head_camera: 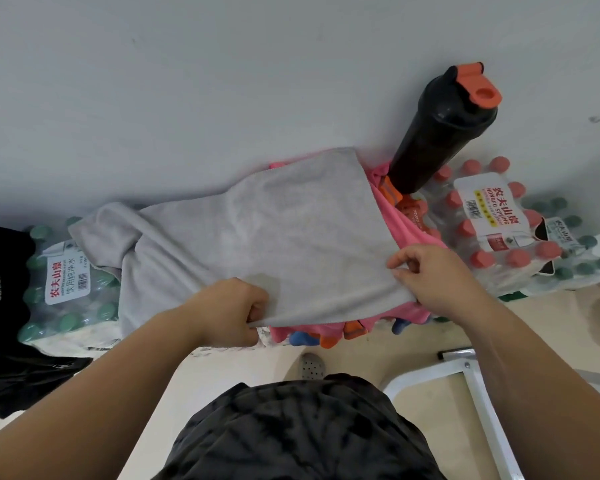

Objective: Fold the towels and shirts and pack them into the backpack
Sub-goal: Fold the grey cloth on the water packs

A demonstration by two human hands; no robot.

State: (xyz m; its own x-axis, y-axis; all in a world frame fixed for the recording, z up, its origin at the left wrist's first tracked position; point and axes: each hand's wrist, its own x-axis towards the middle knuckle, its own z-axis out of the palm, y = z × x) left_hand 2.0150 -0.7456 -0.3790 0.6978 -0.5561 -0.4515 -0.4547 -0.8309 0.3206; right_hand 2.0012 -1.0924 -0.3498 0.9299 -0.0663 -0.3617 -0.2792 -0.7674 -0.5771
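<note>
The grey towel [257, 233] is spread over a pink cloth [400, 220] on water-bottle packs [492, 220], its near edge pinched by the left hand [229, 311] and right hand [426, 275]. Folding is judged underway; next, that edge is probably to be carried across evenly.

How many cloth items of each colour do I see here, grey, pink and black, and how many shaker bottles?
Grey towel, held by the left hand and right hand: 1
Pink cloth under it: 1
Black garment at the left edge: 1
Black shaker bottle: 1
Total: 4
</note>
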